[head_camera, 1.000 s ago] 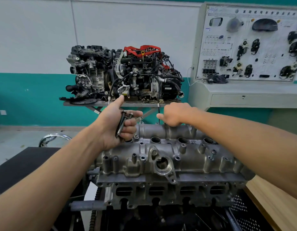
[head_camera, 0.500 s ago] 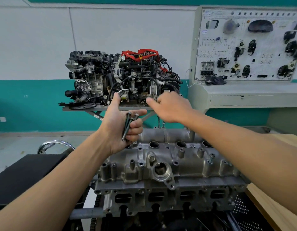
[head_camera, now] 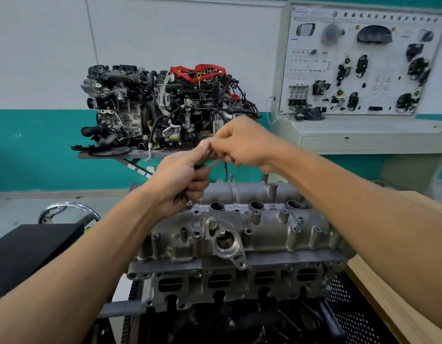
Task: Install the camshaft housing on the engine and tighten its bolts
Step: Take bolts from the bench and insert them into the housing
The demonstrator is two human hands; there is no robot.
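The grey cast camshaft housing [head_camera: 242,227] sits on top of the engine [head_camera: 229,281] in front of me. My left hand [head_camera: 180,180] hovers above its far left end, closed around a bunch of dark bolts [head_camera: 202,162]. My right hand [head_camera: 242,142] meets it from the right, fingertips pinched on the top of one of those bolts. One bolt [head_camera: 231,176] stands upright in the housing's far edge, and another bolt [head_camera: 298,223] stands in a hole toward the right.
A complete display engine [head_camera: 165,108] rests on a stand against the wall behind. A grey training panel [head_camera: 358,65] with car parts stands at the right. A wooden bench [head_camera: 398,294] lies at my right, a black surface [head_camera: 28,247] at my left.
My right hand left the bolt it had set at the housing's far edge, rose and moved left to meet my left hand. My left hand tilted its bolts toward it.
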